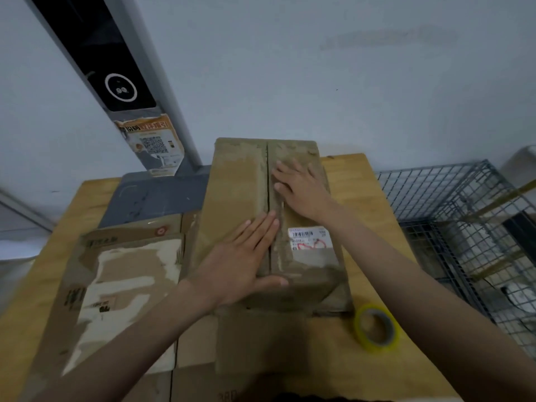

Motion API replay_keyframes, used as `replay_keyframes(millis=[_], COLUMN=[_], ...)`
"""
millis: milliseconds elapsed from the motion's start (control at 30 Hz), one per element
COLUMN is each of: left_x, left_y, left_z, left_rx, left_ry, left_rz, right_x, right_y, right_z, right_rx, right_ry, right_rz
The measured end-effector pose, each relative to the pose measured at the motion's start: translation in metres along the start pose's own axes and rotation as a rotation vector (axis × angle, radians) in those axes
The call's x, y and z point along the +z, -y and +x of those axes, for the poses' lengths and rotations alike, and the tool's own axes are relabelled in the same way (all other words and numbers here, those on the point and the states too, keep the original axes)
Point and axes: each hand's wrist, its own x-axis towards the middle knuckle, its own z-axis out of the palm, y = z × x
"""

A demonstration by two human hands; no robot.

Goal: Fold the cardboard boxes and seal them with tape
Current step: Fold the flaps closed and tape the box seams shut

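Right, both palms are down on the flaps:
Box: the cardboard box [261, 204] stands on the wooden table [374, 204], its two top flaps folded shut and meeting at a centre seam [268, 198] with no tape across it that I can see.
Left hand: the left hand [240, 262] lies flat on the box's near left flap, fingers straight and reaching the seam, thumb spread along the near edge, gripping nothing.
Right hand: the right hand [301, 188] presses flat on the far right flap, fingers spread toward the seam, holding nothing.
Tape: the yellow tape roll [376, 327] sits on the table just off the box's near right corner (close enough for the right hand, I'd judge).
Spare cardboard: a flattened carton [121, 288] lies left of the box.
Label: a shipping label [309, 237] sits on the right flap.
Handling: likely light and stiff, though worn and scuffed; the flaps will probably spring up if released, so keep one palm on the seam and take the roll by its rim.
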Motion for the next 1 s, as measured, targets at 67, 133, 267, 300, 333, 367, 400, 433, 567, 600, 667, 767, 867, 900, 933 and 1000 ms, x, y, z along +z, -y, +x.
replay_keyframes(millis=[67,133,267,300,333,367,400,433,567,600,667,767,867,900,933,1000], left_x=[0.004,0.008,0.021,0.024,0.027,0.030,0.033,0.036,0.040,0.037,0.030,0.019,0.015,0.015,0.016,0.018], left_y=[0.002,-0.002,-0.011,-0.013,-0.015,-0.018,-0.021,-0.024,-0.029,-0.030,-0.033,-0.043,-0.060,-0.068,-0.077,-0.096], left_z=[0.008,0.017,0.023,0.022,0.021,0.020,0.019,0.017,0.008,0.007,0.004,0.004,0.006,0.007,0.008,0.010], left_rx=[-0.013,-0.013,0.001,-0.004,-0.008,-0.010,-0.011,-0.014,-0.024,-0.029,-0.032,-0.053,-0.042,-0.019,0.014,0.091], left_ry=[-0.069,-0.116,-0.213,-0.235,-0.259,-0.286,-0.311,-0.331,-0.363,-0.363,-0.356,-0.363,-0.433,-0.455,-0.471,-0.489], left_rz=[0.071,0.111,0.121,0.130,0.144,0.156,0.165,0.171,0.164,0.149,0.109,0.001,-0.148,-0.173,-0.192,-0.242], right_x=[0.001,0.004,0.007,0.008,0.010,0.016,0.026,0.039,0.112,0.128,0.154,0.173,0.179,0.178,0.177,0.168], right_y=[0.007,0.010,-0.006,-0.016,-0.028,-0.042,-0.056,-0.071,-0.125,-0.132,-0.138,-0.135,-0.136,-0.137,-0.137,-0.134], right_z=[-0.031,-0.061,-0.098,-0.110,-0.125,-0.143,-0.162,-0.181,-0.242,-0.254,-0.273,-0.285,-0.289,-0.291,-0.293,-0.299], right_rx=[-0.071,-0.119,-0.068,-0.007,0.074,0.171,0.273,0.372,0.680,0.675,0.616,0.580,0.546,0.546,0.550,0.560], right_ry=[-0.006,-0.023,-0.150,-0.275,-0.423,-0.553,-0.639,-0.666,-0.011,0.187,0.446,0.563,0.549,0.519,0.465,0.321], right_rz=[0.027,0.053,0.223,0.284,0.330,0.362,0.378,0.373,0.209,0.150,0.017,-0.117,-0.149,-0.132,-0.100,-0.019])
